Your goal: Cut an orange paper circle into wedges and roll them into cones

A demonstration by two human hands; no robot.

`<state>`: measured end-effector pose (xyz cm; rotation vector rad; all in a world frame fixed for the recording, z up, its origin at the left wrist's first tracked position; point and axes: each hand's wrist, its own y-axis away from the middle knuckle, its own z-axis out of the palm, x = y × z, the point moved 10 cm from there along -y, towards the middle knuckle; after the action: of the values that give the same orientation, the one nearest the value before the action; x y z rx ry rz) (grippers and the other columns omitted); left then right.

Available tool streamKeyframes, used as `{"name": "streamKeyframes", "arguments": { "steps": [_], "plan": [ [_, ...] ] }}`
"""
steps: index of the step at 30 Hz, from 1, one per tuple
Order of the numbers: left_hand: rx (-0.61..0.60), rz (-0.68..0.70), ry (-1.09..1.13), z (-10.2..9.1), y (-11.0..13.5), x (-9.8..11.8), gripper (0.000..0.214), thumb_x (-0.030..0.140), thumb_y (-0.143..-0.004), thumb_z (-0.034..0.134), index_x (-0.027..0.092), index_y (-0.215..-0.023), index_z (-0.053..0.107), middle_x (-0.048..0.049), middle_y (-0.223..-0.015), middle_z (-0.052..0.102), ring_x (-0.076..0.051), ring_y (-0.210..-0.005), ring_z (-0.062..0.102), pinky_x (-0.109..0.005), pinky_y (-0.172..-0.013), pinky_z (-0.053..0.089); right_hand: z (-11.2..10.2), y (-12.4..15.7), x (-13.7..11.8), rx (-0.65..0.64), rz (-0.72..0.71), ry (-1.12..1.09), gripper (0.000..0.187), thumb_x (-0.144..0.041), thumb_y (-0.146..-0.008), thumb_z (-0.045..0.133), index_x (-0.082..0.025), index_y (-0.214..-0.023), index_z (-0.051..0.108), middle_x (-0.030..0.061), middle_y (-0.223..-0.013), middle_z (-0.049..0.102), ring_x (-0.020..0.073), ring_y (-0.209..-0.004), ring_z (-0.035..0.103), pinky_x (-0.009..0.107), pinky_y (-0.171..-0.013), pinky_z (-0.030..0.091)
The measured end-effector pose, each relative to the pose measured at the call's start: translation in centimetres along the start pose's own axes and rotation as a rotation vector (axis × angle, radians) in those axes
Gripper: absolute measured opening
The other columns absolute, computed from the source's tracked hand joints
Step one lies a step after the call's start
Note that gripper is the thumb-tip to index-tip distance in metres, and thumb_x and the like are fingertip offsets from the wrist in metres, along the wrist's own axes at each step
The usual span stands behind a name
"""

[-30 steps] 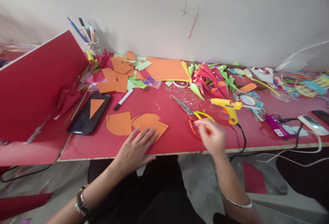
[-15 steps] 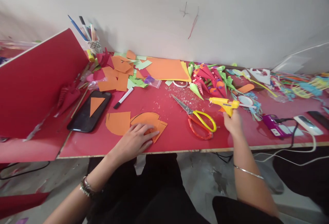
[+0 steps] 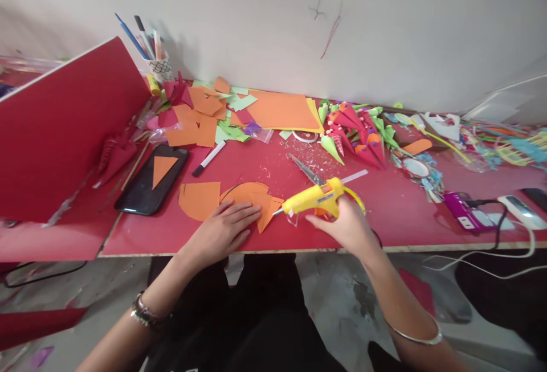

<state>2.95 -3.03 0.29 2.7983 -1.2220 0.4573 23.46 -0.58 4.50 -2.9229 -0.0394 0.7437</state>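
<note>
My left hand [image 3: 223, 229] lies flat with fingers stretched out on a small stack of cut orange paper pieces [image 3: 252, 198] near the front edge of the red table [image 3: 397, 212]. My right hand [image 3: 348, 227] grips a yellow hot glue gun [image 3: 314, 198] by its handle, nozzle pointing left toward the tip of the orange pieces. The scissors [image 3: 308, 171] lie just behind the gun, their handles partly hidden by it. Another orange quarter-round piece [image 3: 199, 200] lies left of my left hand.
A black phone [image 3: 149, 181] with an orange triangle on it lies at left beside a raised red board [image 3: 64, 133]. A marker [image 3: 208, 159], orange sheets [image 3: 282, 111], paper scraps, a pen cup [image 3: 159, 67], paper cones [image 3: 354, 133] and a purple power strip [image 3: 465, 212] with cables crowd the table.
My right hand left the scissors, took the glue gun at the right and carried it left over the scissors to the orange pieces. My left hand stayed on the paper.
</note>
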Motion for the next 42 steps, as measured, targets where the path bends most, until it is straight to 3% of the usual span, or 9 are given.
{"name": "streamKeyframes", "arguments": {
  "steps": [3, 7, 16, 26, 42],
  "plan": [
    [0.021, -0.012, 0.002, 0.0, 0.1, 0.1, 0.04, 0.028, -0.091, 0.032, 0.023, -0.13, 0.037, -0.0004, -0.132, 0.047, -0.017, -0.122, 0.04, -0.04, -0.102, 0.028, 1.6, 0.4, -2.0, -0.024, -0.13, 0.101, 0.041, -0.045, -0.064, 0.062, -0.014, -0.09, 0.056, 0.0049, -0.064, 0.063, 0.0209, -0.058, 0.061, 0.027, -0.049, 0.042],
    [0.045, -0.007, 0.016, -0.2, 0.1, 0.2, 0.039, 0.027, -0.09, 0.034, 0.022, -0.129, 0.039, -0.0017, -0.13, 0.049, -0.018, -0.121, 0.042, -0.041, -0.101, 0.029, 2.6, 0.5, -2.6, -0.036, -0.211, 0.244, 0.035, -0.039, -0.067, 0.057, -0.014, -0.091, 0.058, 0.0033, -0.06, 0.061, 0.0193, -0.053, 0.059, 0.025, -0.046, 0.038],
    [0.069, -0.002, 0.028, -0.4, 0.2, 0.2, 0.039, 0.026, -0.089, 0.035, 0.023, -0.128, 0.041, -0.0024, -0.128, 0.051, -0.019, -0.119, 0.044, -0.042, -0.1, 0.031, 2.9, 0.5, -2.7, -0.047, -0.245, 0.343, 0.023, -0.029, -0.069, 0.053, -0.015, -0.086, 0.058, 0.0014, -0.055, 0.059, 0.0165, -0.047, 0.055, 0.024, -0.044, 0.031],
    [0.059, -0.004, 0.025, -0.4, 0.1, 0.2, 0.038, 0.026, -0.089, 0.034, 0.023, -0.127, 0.042, -0.0024, -0.129, 0.05, -0.019, -0.119, 0.044, -0.043, -0.101, 0.031, 3.1, 0.6, -3.5, -0.087, -0.303, 0.328, 0.028, -0.023, -0.07, 0.048, -0.017, -0.096, 0.055, 0.0016, -0.059, 0.06, 0.0167, -0.052, 0.057, 0.024, -0.046, 0.032],
    [0.065, -0.011, 0.023, -0.4, 0.1, 0.1, 0.039, 0.025, -0.089, 0.035, 0.022, -0.127, 0.042, -0.002, -0.128, 0.05, -0.019, -0.118, 0.044, -0.041, -0.1, 0.031, 2.8, 0.2, -3.6, -0.135, -0.308, 0.378, 0.026, -0.016, -0.068, 0.047, -0.017, -0.092, 0.057, 0.0006, -0.058, 0.056, 0.0152, -0.051, 0.052, 0.024, -0.046, 0.027]
  ]
}}
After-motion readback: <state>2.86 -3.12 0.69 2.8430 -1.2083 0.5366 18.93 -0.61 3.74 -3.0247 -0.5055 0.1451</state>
